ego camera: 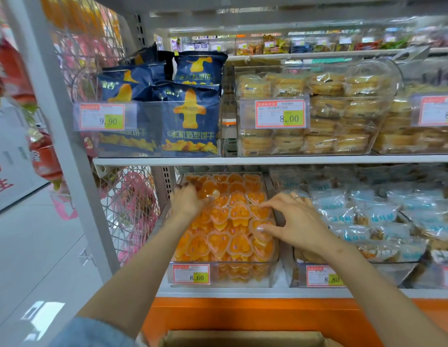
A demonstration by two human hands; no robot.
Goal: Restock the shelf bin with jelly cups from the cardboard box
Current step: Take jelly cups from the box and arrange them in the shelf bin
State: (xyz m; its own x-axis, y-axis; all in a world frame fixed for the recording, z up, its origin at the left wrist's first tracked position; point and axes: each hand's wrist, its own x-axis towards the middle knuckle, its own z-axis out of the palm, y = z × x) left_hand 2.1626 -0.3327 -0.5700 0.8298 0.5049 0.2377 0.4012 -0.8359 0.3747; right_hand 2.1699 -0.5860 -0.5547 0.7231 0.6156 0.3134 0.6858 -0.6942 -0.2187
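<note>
Nearest, at the bottom edge, the open top of the cardboard box (243,338) shows just in front of the shelf's orange base (243,314). Above it, on the lower shelf, the clear shelf bin (276,269) carries a price tag (191,273) on its near wall and is packed with orange jelly cups (228,236) laid in overlapping rows. The right hand (295,221) lies spread over the bin's right side, thumb and forefinger straight and touching the top cups, gripping nothing. Farther in on the left, the left hand (186,201) curls its fingers round a cup or two at the bin's far left. Right of the bin sit pale blue packets (355,216). On the shelf above stand navy biscuit bags (190,121) and bins of wrapped cakes (318,113).
</note>
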